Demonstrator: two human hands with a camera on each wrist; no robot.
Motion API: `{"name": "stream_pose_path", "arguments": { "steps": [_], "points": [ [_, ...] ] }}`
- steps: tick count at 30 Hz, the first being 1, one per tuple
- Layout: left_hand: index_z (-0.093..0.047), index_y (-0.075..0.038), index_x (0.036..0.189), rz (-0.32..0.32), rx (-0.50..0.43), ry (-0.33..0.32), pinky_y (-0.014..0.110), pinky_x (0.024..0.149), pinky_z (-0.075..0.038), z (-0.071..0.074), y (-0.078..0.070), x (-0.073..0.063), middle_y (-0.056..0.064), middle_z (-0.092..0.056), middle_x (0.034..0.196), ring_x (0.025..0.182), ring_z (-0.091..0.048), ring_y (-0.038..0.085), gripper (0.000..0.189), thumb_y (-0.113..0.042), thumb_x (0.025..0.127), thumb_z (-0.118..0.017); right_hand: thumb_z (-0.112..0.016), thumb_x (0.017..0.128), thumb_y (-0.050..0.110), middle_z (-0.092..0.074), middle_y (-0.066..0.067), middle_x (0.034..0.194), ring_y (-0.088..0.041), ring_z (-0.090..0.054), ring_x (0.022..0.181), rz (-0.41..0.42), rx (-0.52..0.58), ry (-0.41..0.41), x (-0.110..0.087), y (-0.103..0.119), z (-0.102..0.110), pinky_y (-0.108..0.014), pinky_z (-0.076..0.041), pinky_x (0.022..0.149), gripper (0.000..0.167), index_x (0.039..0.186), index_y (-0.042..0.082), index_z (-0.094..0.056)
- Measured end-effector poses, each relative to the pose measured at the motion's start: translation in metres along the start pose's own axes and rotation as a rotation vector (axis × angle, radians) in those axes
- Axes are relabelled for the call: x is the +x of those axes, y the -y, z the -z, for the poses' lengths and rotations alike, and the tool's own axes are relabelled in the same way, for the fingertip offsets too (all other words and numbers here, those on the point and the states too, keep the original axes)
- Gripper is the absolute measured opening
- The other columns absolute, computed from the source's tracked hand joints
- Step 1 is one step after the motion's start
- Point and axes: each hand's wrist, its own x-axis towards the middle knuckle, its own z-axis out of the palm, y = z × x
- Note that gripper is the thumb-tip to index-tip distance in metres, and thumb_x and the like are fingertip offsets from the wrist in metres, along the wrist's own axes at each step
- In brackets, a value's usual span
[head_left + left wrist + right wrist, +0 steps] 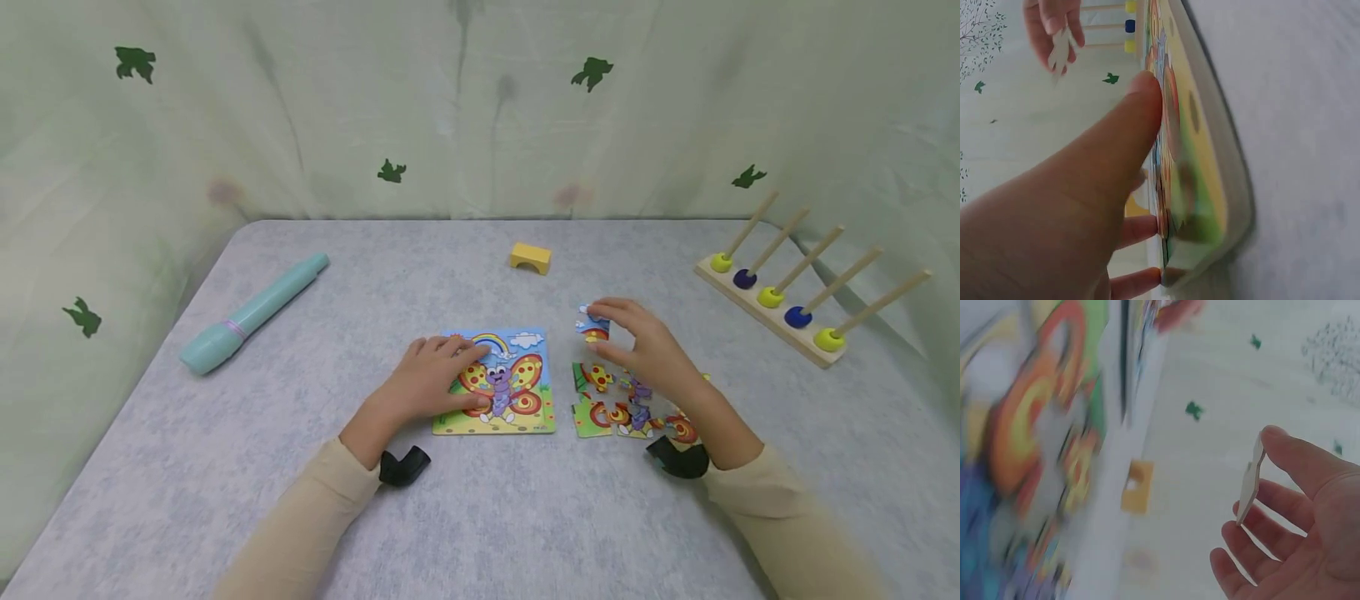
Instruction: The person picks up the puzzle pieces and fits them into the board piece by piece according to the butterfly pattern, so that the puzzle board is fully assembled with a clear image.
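On the square butterfly puzzle board (525, 421) rests my left hand (431, 379), its fingers spread over the left side. In the left wrist view the thumb (1116, 131) lies along the board's face and the fingertips touch its edge area. My right hand (648, 346) pinches a jigsaw puzzle piece (592, 327) between thumb and fingers, raised off the table to the right of the board. Seen edge-on in the right wrist view, that piece (1250, 484) is thin and pale. Several loose puzzle pieces (592, 417) lie below the right hand, some partly hidden by it.
A yellow arch block (530, 257) sits behind the board. At the left lies a teal microphone-shaped toy (258, 317). A wooden peg rack (780, 321) with yellow and blue beads stands at the right. A pale curtain with green shapes hangs behind the table (480, 517).
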Motion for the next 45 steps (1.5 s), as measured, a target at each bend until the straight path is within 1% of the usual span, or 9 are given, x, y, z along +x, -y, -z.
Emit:
{"name": "stream_pose_path", "arguments": {
  "steps": [4,6,10,17,21,26,29,39,45],
  "points": [
    [-0.036,-0.031,0.138,-0.016,0.078,0.004,0.050,0.095,-0.025,0.001,-0.004,0.003,0.006,-0.041,0.129,0.114,-0.037,0.033,0.069,-0.067,0.080,-0.044,-0.065,0.083,0.018,-0.043,-0.011,0.130,-0.027,-0.038,0.120,0.072,0.041,0.059,0.010,0.020,-0.017,-0.045,-0.036,0.093,0.048,0.126,0.004,-0.050],
    [-0.038,-0.031,0.138,-0.013,0.102,-0.005,0.049,0.094,-0.026,0.001,-0.005,0.003,0.007,-0.041,0.128,0.112,-0.038,0.033,0.067,-0.066,0.081,-0.043,-0.065,0.083,0.018,-0.043,-0.011,0.130,-0.027,-0.038,0.120,0.083,0.044,0.085,0.015,0.026,-0.027,-0.044,-0.036,0.093,0.047,0.127,0.005,-0.050],
    [-0.038,-0.031,0.137,-0.007,0.115,-0.010,0.049,0.095,-0.023,0.001,-0.006,0.004,0.006,-0.041,0.128,0.112,-0.038,0.032,0.064,-0.064,0.082,-0.043,-0.065,0.083,0.016,-0.043,-0.012,0.130,-0.028,-0.037,0.121,0.054,0.029,0.142,0.023,0.029,-0.047,-0.043,-0.034,0.095,0.047,0.126,0.004,-0.051],
    [-0.040,-0.030,0.137,-0.012,0.084,-0.018,0.050,0.098,-0.020,0.001,-0.006,0.004,0.007,-0.039,0.131,0.116,-0.035,0.031,0.062,-0.061,0.083,-0.045,-0.064,0.084,0.021,-0.043,-0.013,0.132,-0.028,-0.037,0.123,-0.037,-0.010,0.249,0.032,0.015,-0.069,-0.042,-0.032,0.098,0.047,0.126,0.003,-0.051],
    [-0.041,-0.027,0.137,-0.029,0.060,-0.027,0.051,0.100,-0.018,-0.002,-0.006,0.006,0.006,-0.038,0.135,0.121,-0.033,0.029,0.061,-0.059,0.084,-0.046,-0.063,0.085,0.022,-0.043,-0.012,0.132,-0.027,-0.036,0.123,-0.067,-0.010,0.269,0.033,0.010,-0.074,-0.041,-0.030,0.099,0.047,0.126,0.004,-0.051],
    [-0.041,-0.015,0.135,-0.093,-0.043,-0.030,0.046,0.103,-0.017,-0.005,-0.007,0.009,0.005,-0.037,0.138,0.127,-0.029,0.023,0.062,-0.053,0.087,-0.048,-0.063,0.085,0.022,-0.043,-0.011,0.133,-0.026,-0.036,0.124,-0.068,-0.026,0.268,0.034,0.008,-0.078,-0.041,-0.029,0.100,0.046,0.126,0.005,-0.051],
    [-0.041,-0.010,0.135,-0.104,-0.092,-0.019,0.044,0.103,-0.017,-0.006,-0.007,0.010,0.004,-0.037,0.138,0.128,-0.028,0.019,0.063,-0.051,0.088,-0.048,-0.063,0.085,0.021,-0.044,-0.011,0.132,-0.026,-0.036,0.124,-0.055,-0.037,0.265,0.034,0.007,-0.079,-0.042,-0.029,0.100,0.046,0.126,0.005,-0.051],
    [-0.040,-0.010,0.135,-0.101,-0.128,-0.019,0.044,0.104,-0.015,-0.006,-0.008,0.009,0.004,-0.037,0.138,0.128,-0.027,0.018,0.063,-0.050,0.088,-0.048,-0.061,0.086,0.026,-0.041,-0.012,0.134,-0.031,-0.036,0.122,-0.014,-0.180,0.288,0.036,0.014,-0.077,-0.051,-0.029,0.096,0.048,0.129,0.007,-0.050],
    [-0.038,-0.010,0.137,-0.106,-0.136,-0.018,0.043,0.105,-0.012,-0.006,-0.006,0.008,0.004,-0.035,0.139,0.129,-0.025,0.018,0.066,-0.052,0.087,-0.048,-0.058,0.087,0.035,-0.038,-0.012,0.136,-0.031,-0.034,0.123,0.001,-0.242,0.347,0.035,0.015,-0.076,-0.053,-0.027,0.096,0.052,0.133,0.015,-0.046]
  ]
}}
